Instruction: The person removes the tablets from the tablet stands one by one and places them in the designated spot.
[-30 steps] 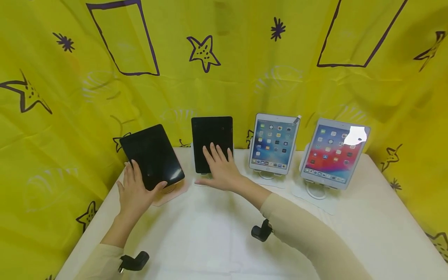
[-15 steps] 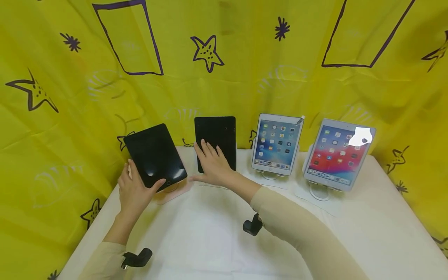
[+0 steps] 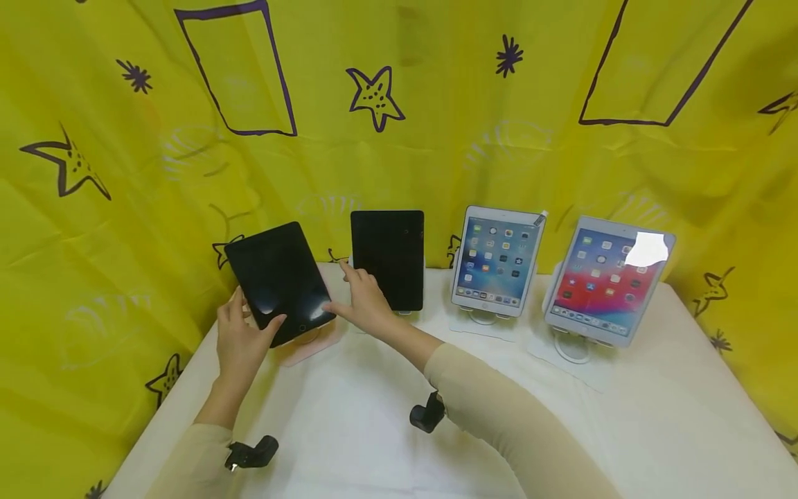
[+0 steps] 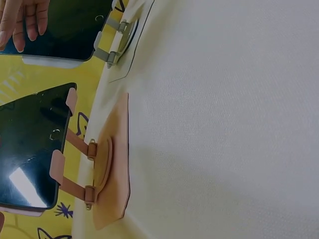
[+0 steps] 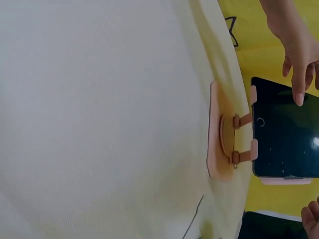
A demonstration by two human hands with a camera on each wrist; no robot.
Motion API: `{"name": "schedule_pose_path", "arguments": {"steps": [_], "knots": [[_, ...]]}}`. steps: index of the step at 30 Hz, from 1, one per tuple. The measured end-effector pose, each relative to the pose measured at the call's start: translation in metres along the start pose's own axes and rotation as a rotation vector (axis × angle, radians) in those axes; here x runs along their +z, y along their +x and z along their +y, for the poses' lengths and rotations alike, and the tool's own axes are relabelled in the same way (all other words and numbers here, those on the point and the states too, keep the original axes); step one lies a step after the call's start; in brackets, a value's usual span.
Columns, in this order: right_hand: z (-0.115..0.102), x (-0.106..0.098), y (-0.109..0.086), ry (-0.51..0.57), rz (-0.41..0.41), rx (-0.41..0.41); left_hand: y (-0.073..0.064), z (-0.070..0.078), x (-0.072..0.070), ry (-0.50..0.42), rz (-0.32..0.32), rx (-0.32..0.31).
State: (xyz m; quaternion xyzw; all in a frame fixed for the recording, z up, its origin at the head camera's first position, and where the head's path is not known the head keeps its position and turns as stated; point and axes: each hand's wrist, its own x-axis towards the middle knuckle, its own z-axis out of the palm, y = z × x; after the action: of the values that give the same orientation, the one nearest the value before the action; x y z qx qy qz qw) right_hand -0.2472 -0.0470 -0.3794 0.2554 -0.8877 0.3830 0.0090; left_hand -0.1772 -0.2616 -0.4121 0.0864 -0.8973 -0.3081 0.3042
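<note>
The leftmost black-framed tablet (image 3: 283,277), its screen dark, leans on a pink stand (image 4: 112,164). At its left edge is my left hand (image 3: 242,343), thumb over the lower front corner and fingers along the side, some partly hidden. My right hand (image 3: 369,301) reaches in from the right. Its thumb lies at this tablet's lower right edge, and its other fingers extend past the lower left side of a second dark tablet (image 3: 393,253), overlapping it in the left wrist view. That tablet stands upright on a light stand (image 4: 122,42).
Two white tablets with lit home screens, one blue (image 3: 499,256) and one red and blue (image 3: 607,277), stand to the right on light stands. A white cloth covers the table (image 3: 374,430). A yellow patterned curtain (image 3: 436,159) hangs behind and at both sides.
My right hand has moved left off the second tablet's screen to the right edge of the leftmost one. My left hand has stayed at the leftmost tablet's left edge, its fingers drawn in a little.
</note>
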Motion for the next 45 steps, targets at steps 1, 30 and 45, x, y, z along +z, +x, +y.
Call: {"name": "schedule_pose_path", "arguments": {"steps": [1,30,45], "knots": [[0.0,0.002,0.001,0.032,0.006,0.007,0.0,-0.001,0.001,-0.008,0.012,0.005],[-0.013,0.042,0.031,0.206,0.005,0.191,0.002,-0.009,0.01,0.008,0.015,-0.152],[-0.009,0.038,0.043,0.46,-0.087,0.224,0.002,-0.007,0.013,0.041,-0.058,-0.224]]}}
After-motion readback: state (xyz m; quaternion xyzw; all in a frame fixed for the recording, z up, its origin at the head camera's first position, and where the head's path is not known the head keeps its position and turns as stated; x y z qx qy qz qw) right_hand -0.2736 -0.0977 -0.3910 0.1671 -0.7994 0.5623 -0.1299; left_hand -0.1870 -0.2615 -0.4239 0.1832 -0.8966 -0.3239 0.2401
